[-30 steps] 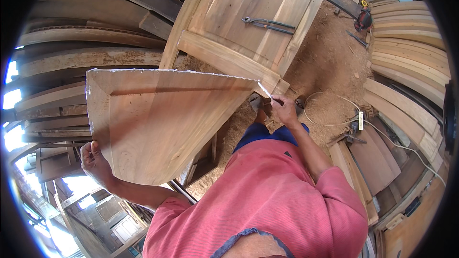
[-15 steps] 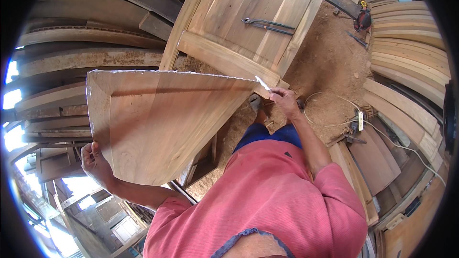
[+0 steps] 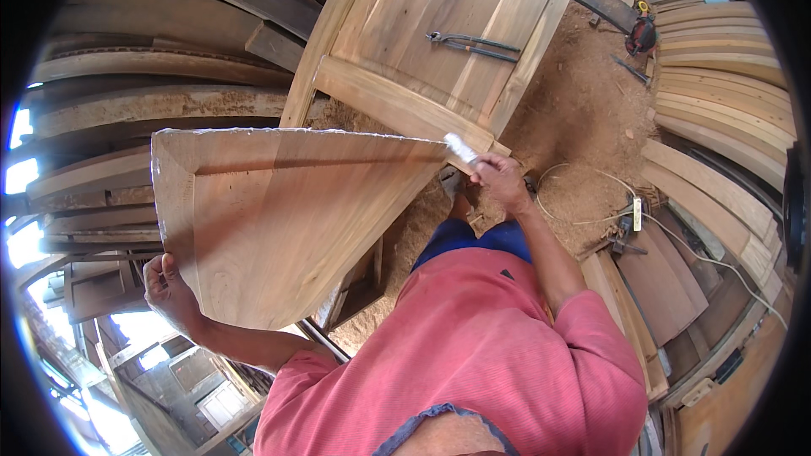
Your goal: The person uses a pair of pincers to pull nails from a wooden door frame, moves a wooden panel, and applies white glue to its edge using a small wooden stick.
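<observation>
Now I log: left hand [image 3: 169,291] grips wooden panel [image 3: 279,219]; right hand [image 3: 498,179], holding sandpaper [image 3: 460,149], has slid up to its tip.

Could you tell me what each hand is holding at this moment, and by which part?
The left hand grips the wooden panel at its lower left edge. The right hand holds a small whitish piece by one end against the panel's far corner.
</observation>
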`<state>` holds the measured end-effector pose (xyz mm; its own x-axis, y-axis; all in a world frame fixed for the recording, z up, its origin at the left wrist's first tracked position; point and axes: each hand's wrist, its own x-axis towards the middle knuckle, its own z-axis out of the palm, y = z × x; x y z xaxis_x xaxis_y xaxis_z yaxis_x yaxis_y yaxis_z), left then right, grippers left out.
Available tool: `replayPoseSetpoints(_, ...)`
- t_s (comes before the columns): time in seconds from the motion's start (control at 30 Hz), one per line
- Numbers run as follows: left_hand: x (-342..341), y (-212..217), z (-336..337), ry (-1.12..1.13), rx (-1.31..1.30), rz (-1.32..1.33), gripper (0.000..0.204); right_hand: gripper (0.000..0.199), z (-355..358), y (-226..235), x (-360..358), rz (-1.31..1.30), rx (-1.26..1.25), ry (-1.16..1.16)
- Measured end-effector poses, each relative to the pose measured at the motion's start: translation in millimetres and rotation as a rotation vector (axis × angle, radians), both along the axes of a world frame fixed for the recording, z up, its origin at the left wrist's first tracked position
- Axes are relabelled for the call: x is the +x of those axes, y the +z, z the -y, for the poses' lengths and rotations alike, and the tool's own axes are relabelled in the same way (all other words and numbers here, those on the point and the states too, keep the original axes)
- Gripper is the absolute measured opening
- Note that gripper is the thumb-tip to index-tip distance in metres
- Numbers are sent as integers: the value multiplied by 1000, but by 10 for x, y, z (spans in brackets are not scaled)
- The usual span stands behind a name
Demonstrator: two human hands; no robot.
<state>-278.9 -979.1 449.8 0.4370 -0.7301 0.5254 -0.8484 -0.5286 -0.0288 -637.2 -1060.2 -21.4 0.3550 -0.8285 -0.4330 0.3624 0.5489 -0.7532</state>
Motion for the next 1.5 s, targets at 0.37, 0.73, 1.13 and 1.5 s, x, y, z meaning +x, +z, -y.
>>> replayPoseSetpoints(0.37, -10, 24, -99, -27, 1, -17, 40, 19, 510, -279, -54, -388, -191, 26)
replayPoseSetpoints(0.73, -87, 48, -153, -57, 10, -13, 36, 24, 965, -469, 356, -517, -380, 487)
replayPoseSetpoints(1.13, 79, 27, -257, -54, -61, -99, 35, 15, 200, -178, 110, -397, -78, 8)
replayPoseSetpoints(1.5, 41, 12, -173, -35, -22, -50, 37, 12, -147, -298, 107, -446, -38, -31)
